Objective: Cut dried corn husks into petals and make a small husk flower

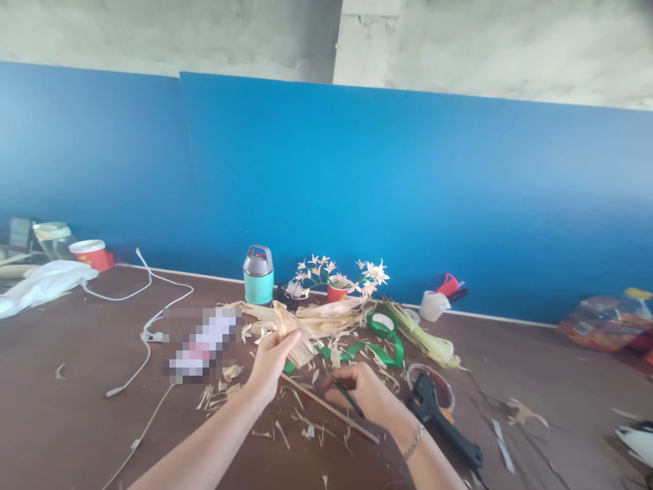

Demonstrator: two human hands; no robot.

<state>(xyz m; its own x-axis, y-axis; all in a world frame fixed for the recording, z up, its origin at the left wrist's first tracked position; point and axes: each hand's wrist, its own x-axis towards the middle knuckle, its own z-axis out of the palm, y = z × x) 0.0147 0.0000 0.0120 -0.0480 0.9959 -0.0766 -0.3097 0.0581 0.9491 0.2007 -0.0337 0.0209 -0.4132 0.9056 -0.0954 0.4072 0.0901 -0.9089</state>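
My left hand [273,361] pinches a pale, dried corn husk [300,347] between thumb and fingers. Just to its right, my right hand [364,391] is closed around a slim dark tool [345,393] whose tip points toward the husk. Whether this tool is scissors or tweezers, I cannot tell. A thin wooden stick [331,407] lies slanting on the brown table below both hands. More dried husks [337,314] are heaped behind them, and cut husk scraps [309,430] are scattered around.
A black glue gun [443,425] leans by a tape roll [443,381] at right. Green ribbon [390,347] and a green-yellow bundle [428,340] lie behind. Husk flowers in a red cup [337,292], a teal flask [259,279] and a white cup [433,306] stand along the back; cables [147,347] run left.
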